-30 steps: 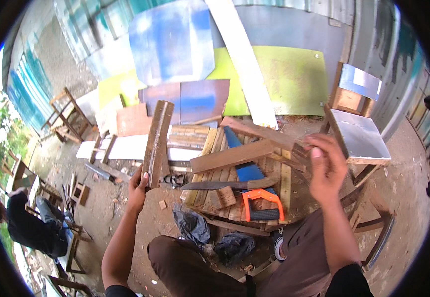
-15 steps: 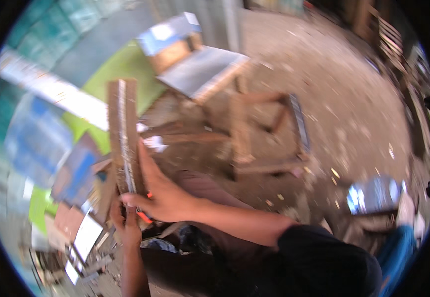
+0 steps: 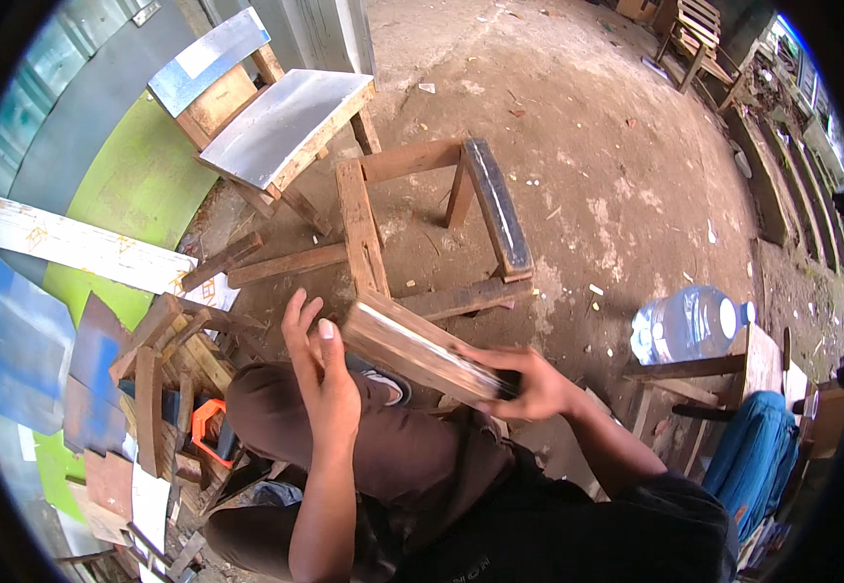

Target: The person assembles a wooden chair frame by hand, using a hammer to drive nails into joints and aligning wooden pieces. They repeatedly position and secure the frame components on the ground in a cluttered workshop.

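A thick brown wooden piece [image 3: 412, 352], apparently boards laid together with a white streak along the upper edge, hangs slanted above my lap. My right hand [image 3: 531, 385] is closed around its right, nearer end. Beside the other end, my left hand [image 3: 327, 381] is raised with its fingers apart, holding nothing. Just beyond the piece, an unfinished wooden frame [image 3: 361, 228] stands on the ground; one top bar [image 3: 499, 214] is black with a white streak. Left of my knee, an orange-handled tool [image 3: 208, 432] lies among wood offcuts [image 3: 150, 408].
A chair with a grey seat [image 3: 291, 121] stands at the back left, near green and blue panels [image 3: 18, 340]. At right, a large clear water bottle [image 3: 689, 325] is by a wooden stand and blue cloth [image 3: 752, 452]. A slatted chair [image 3: 699, 39] sits far right.
The wooden piece has swung from upright at the left to slanting over my lap. My left hand has let go of it, and my right hand now grips its nearer end. The view has shifted.
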The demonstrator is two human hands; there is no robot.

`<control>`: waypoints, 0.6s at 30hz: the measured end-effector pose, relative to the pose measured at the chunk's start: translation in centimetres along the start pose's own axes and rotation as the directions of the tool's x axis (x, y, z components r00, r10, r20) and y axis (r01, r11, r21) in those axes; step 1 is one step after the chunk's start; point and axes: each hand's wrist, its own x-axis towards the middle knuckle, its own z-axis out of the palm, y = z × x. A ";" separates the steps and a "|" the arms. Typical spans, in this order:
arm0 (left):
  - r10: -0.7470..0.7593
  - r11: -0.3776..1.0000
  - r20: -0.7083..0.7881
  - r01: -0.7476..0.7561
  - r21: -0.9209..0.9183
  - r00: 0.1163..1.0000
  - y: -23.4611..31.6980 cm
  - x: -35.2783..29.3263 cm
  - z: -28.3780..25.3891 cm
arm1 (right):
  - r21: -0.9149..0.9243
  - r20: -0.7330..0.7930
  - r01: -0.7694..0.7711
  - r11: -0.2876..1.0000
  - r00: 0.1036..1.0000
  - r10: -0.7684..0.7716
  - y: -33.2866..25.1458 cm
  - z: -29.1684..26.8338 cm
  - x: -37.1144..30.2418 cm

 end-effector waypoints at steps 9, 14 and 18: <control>0.023 1.000 -0.088 -0.022 0.022 0.996 1.6 5.0 1.2 | 0.516 -0.706 0.043 0.856 0.587 0.397 8.6 -7.8 -4.7; 0.089 0.984 0.013 -0.090 0.151 0.996 0.6 9.7 4.1 | 0.761 -0.538 -0.096 0.641 0.459 0.707 21.7 -12.0 0.3; 0.050 0.956 0.013 -0.051 0.287 0.999 -3.5 12.5 6.9 | 0.823 -0.356 -0.167 0.543 0.594 0.722 31.9 -11.7 3.7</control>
